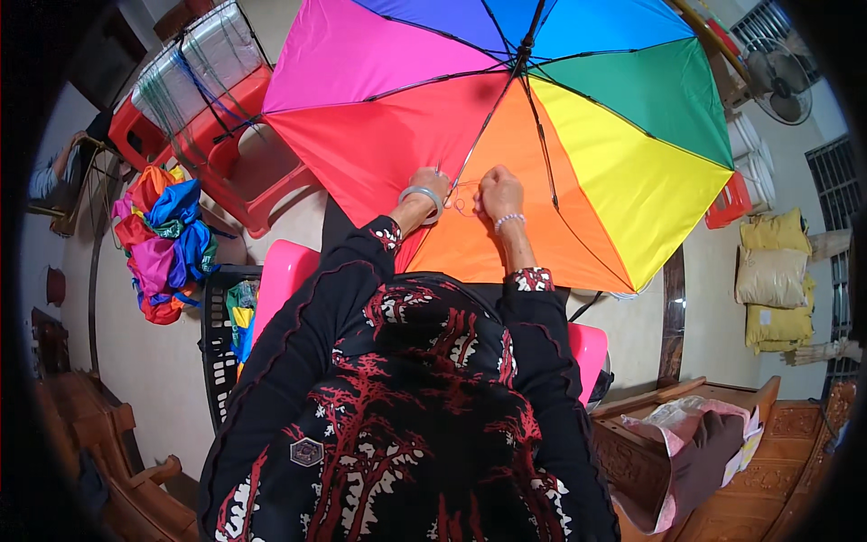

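Observation:
An open rainbow umbrella [596, 163] lies over my lap with its underside, dark ribs and central shaft [526, 43] facing me. My left hand [432, 185], a bangle at the wrist, is closed on the umbrella beside a rib, where the red and orange panels meet. Something thin sticks up at its fingertips, too small to name. My right hand [499, 192], wearing a beaded bracelet, is closed in a pinch over the orange panel. Between the hands a thin reddish thread [465, 206] curls loosely and runs to the right fingers, whose tips are partly hidden.
Folded colourful umbrellas [163, 239] are heaped at the left, beside a black plastic basket [217, 339]. Red stools [244, 172] carry a silvery bundle at the upper left. A fan [778, 83], yellow sacks [775, 280] and carved wooden furniture [759, 434] are on the right.

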Motion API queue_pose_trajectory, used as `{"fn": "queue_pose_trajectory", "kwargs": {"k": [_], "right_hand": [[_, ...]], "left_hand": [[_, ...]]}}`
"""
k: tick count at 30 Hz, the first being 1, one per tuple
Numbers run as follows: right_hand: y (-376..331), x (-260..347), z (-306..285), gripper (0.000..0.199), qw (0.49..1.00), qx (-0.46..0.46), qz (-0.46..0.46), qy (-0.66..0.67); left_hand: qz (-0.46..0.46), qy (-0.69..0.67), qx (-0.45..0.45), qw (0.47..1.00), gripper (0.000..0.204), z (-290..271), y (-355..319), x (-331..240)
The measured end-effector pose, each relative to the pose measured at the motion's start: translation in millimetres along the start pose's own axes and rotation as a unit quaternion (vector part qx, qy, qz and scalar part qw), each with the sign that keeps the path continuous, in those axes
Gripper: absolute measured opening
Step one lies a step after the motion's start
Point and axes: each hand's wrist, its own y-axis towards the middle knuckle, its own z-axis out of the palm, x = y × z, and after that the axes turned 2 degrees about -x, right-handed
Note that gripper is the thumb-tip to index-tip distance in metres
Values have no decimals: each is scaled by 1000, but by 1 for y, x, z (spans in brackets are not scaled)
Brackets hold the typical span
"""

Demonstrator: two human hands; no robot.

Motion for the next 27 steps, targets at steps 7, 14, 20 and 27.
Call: {"fn": "queue_pose_trajectory", "kwargs": {"k": [7, 14, 20, 27], "right_hand": [[-12, 35, -5, 7, 961, -19, -42, 272], [-35, 87, -44, 10, 944, -34, -188, 270], [-63, 126, -66, 9, 914, -74, -267, 295], [-67, 128, -76, 8, 905, -113, -299, 281]], "left_hand": [[34, 76, -38, 996, 29, 4, 10, 10], [65, 152, 35, 986, 24, -2, -7, -6], [66, 155, 8, 986, 20, -5, -20, -16], [83, 285, -19, 955, 19, -10, -3, -12]]}}
